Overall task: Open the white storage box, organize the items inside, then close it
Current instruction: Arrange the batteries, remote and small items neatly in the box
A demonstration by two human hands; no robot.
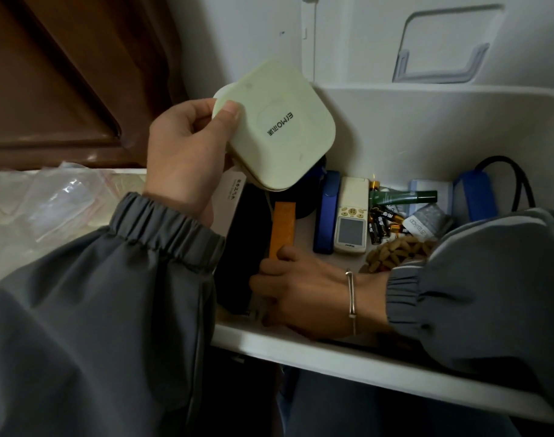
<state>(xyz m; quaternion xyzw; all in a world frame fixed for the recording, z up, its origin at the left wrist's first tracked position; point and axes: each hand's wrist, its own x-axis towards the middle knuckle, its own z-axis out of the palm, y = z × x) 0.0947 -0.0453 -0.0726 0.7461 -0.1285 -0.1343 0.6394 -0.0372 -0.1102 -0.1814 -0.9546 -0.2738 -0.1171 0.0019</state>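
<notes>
The white storage box point(363, 367) stands open before the person, its lid point(426, 42) raised at the back. Two hands are at work. The left hand point(184, 156) holds one cream square case point(282, 127) above the box's left end, thumb on its top corner and fingers curled beneath. The right hand point(304, 291), with one silver bracelet point(351, 294) at the wrist, is inside the box and pinches the near end of one orange strip point(282, 225), which lies beside one black pouch point(241, 247). On the box floor lie one blue bar point(326, 212), one white remote point(351, 216) just beside it, one green tube point(401, 197), at least four batteries point(381, 220) — their exact number is unclear — one heap of brown pellets point(395, 250) and one grey packet point(430, 220).
</notes>
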